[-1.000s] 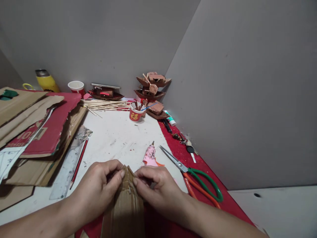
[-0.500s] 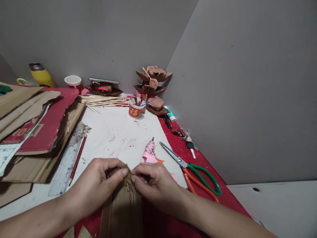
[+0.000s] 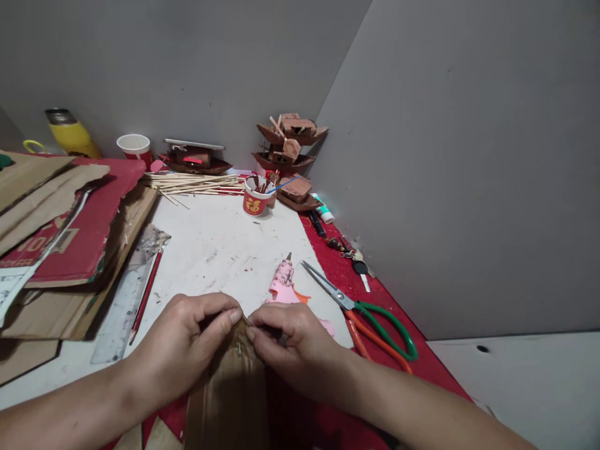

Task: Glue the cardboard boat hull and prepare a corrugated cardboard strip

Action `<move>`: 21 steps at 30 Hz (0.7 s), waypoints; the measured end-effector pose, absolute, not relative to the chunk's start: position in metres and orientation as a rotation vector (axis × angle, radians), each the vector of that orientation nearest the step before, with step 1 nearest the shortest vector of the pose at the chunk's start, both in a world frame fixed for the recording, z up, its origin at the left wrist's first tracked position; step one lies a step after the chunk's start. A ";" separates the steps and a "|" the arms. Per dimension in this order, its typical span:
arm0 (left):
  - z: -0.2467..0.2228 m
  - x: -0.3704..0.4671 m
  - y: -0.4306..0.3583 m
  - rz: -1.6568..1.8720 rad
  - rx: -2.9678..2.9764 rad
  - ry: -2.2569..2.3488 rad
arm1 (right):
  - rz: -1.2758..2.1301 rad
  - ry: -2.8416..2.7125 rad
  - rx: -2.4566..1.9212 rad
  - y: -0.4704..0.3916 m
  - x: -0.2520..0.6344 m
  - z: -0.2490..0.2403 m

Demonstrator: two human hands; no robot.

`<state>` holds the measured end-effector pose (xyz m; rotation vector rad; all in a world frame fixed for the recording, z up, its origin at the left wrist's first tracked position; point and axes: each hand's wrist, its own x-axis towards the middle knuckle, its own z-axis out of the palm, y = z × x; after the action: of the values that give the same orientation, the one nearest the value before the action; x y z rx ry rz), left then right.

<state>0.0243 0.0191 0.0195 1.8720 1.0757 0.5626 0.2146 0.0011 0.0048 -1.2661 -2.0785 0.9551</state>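
A long brown cardboard piece [image 3: 234,400] runs from the bottom edge up to my hands, its far end narrowed and bent. My left hand [image 3: 197,337] pinches that end from the left between thumb and fingers. From the right, my right hand [image 3: 290,344] pinches the same end, the fingertips of both hands nearly touching. A small metal staple-like bit [image 3: 239,349] shows on the cardboard just below my fingertips. Beyond my right hand lies a pink glue gun [image 3: 282,284], partly hidden, and beside it are scissors [image 3: 347,302] with green and orange handles.
Cardboard sheets [image 3: 79,250] are stacked at the left, near a ruler [image 3: 119,312] and a red pencil [image 3: 146,297]. Farther back are thin sticks [image 3: 197,184], a red paper cup [image 3: 255,205], model boats [image 3: 290,159] and a yellow bottle [image 3: 72,134]. Keys [image 3: 360,267] lie by the right wall.
The view has shifted slightly, so most things sit a little higher in the picture. Both hands keep their pinch on the cardboard's end, with only slight finger movement.
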 end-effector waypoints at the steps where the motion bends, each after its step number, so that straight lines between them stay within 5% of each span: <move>1: 0.018 0.024 0.019 0.579 1.899 1.075 | 0.951 -2.080 -1.266 0.001 0.215 0.004; 21: 0.024 0.022 0.024 0.874 2.004 1.145 | 1.385 -1.802 -1.236 -0.003 0.214 0.012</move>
<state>0.0220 0.0236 0.0241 2.0035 1.1452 0.8741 0.2138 -0.0032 0.0122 -1.2360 -1.8019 1.3853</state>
